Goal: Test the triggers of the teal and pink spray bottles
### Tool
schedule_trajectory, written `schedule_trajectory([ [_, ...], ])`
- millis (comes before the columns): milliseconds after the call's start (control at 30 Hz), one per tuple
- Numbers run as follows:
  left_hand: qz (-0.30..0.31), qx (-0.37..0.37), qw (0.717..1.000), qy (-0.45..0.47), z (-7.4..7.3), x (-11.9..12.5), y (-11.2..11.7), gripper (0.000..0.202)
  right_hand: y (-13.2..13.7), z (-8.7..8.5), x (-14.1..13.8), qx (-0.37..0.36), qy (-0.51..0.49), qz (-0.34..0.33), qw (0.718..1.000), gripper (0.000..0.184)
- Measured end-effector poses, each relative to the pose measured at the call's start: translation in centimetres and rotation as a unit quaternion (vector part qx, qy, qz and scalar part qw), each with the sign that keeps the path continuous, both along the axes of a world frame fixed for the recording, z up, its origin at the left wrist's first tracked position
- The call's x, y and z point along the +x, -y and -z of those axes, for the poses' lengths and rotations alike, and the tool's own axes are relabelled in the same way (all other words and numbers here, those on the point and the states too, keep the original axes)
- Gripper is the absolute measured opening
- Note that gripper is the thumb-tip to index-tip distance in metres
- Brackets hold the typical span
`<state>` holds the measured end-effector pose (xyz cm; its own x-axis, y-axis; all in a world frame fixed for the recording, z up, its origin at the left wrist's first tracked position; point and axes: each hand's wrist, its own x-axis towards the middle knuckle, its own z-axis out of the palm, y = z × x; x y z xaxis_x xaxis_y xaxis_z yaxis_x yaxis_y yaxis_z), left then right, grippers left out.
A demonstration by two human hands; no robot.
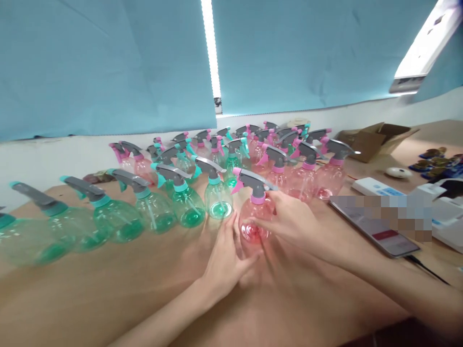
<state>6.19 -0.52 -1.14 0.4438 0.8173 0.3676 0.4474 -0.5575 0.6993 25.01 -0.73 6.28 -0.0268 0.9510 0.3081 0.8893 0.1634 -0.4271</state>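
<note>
A clear pink spray bottle [256,219] with a grey trigger head and pink collar stands upright on the table in front of me. My right hand [292,219] holds it from the right side, with a finger across its front. Close by its left side is my left hand [227,258], thumb and fingers apart and holding nothing; whether its fingertips touch the bottle I cannot tell. Just beyond those fingertips stands a green spray bottle [219,197]. A row of green spray bottles continues left, including one nearby [187,205].
Many more pink and green bottles crowd the back of the table [144,294]. To the right lie a phone [376,229] with a cable, a white power strip [378,185], a white mouse-like object [398,172] and an open cardboard box [369,142]. Blue curtains [307,53] hang behind.
</note>
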Motion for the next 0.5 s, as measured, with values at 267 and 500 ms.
schedule_trajectory([
  [267, 0.122, -0.138, 0.976, 0.119, -0.4, 2.2, 0.7, 0.095, 2.9, -2.2, 1.5, 0.003, -0.088, -0.189, 0.978, 0.051],
  [500, 0.183, -0.116, 0.97, 0.111, -2.1, 3.4, 0.8, 0.096, 0.5, -1.0, 2.3, -0.051, -0.31, -0.26, 0.913, 0.053],
])
